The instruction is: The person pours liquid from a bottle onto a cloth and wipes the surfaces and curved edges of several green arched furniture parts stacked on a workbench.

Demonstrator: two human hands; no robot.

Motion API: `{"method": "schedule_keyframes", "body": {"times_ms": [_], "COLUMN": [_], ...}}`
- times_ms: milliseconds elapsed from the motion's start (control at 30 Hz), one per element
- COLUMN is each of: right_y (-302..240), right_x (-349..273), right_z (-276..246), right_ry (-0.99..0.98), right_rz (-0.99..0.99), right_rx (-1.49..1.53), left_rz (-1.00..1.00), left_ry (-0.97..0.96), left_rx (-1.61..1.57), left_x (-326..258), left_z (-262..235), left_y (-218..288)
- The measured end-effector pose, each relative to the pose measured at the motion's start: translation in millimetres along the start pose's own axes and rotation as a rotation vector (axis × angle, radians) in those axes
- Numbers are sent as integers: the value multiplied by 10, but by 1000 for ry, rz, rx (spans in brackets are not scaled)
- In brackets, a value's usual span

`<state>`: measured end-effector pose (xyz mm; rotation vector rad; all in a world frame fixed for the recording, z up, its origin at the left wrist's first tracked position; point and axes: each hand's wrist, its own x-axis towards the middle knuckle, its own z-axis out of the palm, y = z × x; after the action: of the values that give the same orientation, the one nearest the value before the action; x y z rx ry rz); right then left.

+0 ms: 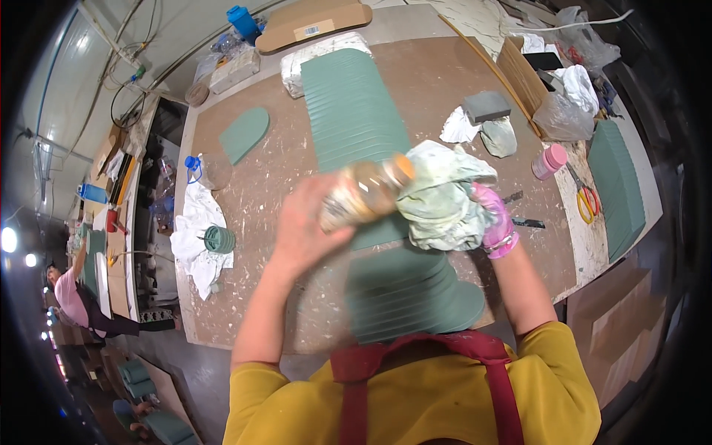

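Note:
My left hand (302,219) is wrapped round a bottle (360,194) with an orange cap, tilted so the cap points right. The bottle is blurred by motion. In a pink glove, my right hand (495,222) grips a crumpled, green-stained white rag (445,200) beside the cap; I cannot tell whether the two touch. Below them, overlapping green round-ended sheets (345,104) run up the board toward the far side. Another fanned pile of green sheets (408,297) lies close to my body. A single green sheet (246,135) rests apart at the left.
At right are a grey block (486,107), a pink jar (549,161), orange-handled scissors (587,204) and a green stack (615,193). A dark blade-like tool (528,222) lies by my right wrist. White cloth (196,237) covers the left edge. Another person (70,297) stands far left.

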<state>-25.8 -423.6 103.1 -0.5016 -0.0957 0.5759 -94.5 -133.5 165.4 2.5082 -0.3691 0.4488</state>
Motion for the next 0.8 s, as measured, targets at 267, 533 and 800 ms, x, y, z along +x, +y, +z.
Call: {"method": "schedule_keyframes", "body": {"times_ms": [267,533,800], "right_y": [210,107,60], "right_x": [39,58,21], "right_z": [188,-230,-158], "right_ry": [41,-27,101], "right_rz": [-12,93,22], "right_rx": [5,291,183], "left_rz": [131,240,366], "left_ry": [-306,-395,-352], "left_rx": [237,524,698], "left_x": [235,428,659], "left_z": [-40,-296,-368], "left_y": [591,738,744]}}
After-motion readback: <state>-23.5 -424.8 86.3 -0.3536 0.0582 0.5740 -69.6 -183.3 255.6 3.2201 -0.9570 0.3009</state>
